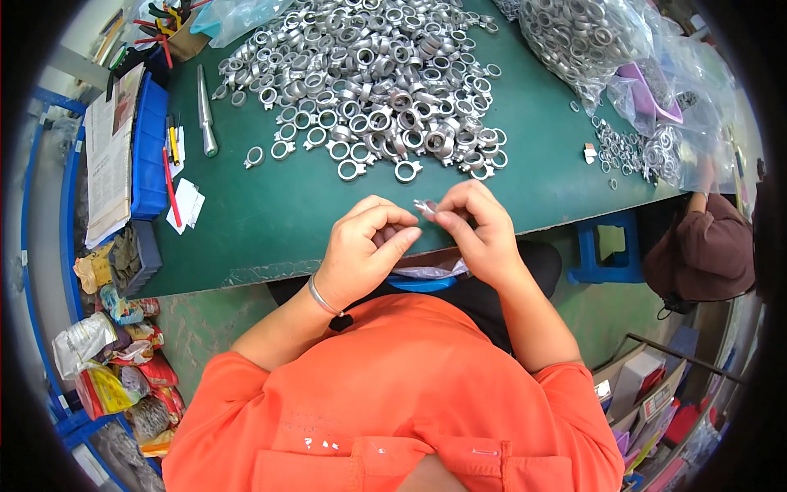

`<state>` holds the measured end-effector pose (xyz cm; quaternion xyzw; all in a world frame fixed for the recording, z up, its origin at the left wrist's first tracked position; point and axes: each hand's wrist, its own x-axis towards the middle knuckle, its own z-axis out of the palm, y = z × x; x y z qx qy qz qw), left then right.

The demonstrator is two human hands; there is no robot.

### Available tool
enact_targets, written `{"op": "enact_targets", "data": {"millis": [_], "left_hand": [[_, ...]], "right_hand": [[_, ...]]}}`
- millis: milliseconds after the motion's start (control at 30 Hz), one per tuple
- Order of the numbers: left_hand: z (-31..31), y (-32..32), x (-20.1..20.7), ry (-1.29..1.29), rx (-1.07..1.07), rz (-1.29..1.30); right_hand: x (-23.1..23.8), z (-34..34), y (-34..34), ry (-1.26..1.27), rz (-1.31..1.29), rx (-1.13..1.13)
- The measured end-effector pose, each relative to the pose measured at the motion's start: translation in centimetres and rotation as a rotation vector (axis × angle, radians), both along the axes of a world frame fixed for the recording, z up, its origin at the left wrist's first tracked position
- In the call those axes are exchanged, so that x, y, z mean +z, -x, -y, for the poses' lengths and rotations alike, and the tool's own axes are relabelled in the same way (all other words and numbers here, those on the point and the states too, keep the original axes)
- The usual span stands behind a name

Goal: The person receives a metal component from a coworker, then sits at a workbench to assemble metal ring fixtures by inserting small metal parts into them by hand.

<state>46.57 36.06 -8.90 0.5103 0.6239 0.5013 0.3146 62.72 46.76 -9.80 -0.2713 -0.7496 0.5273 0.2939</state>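
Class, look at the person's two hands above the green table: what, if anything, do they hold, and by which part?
A small silvery metal piece is pinched at its edges between the fingertips of the left hand and the right hand; its exact shape is too small to tell.

Bare green bench (270,221) lies open near the hands; the heap of silver metal rings (373,82) blocks the far side.
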Motion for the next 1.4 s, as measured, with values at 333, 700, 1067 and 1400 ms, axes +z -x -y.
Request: {"op": "enact_targets", "data": {"millis": [333,700,1067,1400], "left_hand": [[-0.4,-0.9,0.0,-0.151,-0.107,0.043],[-0.6,0.2,-1.0,-0.234,0.004,-0.287],[-3.9,-0.4,-1.4,-0.167,-0.047,-0.630],[-1.7,-1.8,-0.7,0.032,-0.176,0.314]], "right_hand": [[-1.1,2.1,-1.3,0.291,-0.228,0.063],[0.4,1.7,-3.7,-0.292,0.035,0.272],[-1.0,-3.3,-1.9,-0.816,0.436,-0.337],[-0.2,0.9,-2.5,-0.443,-0.103,-0.076]]}}
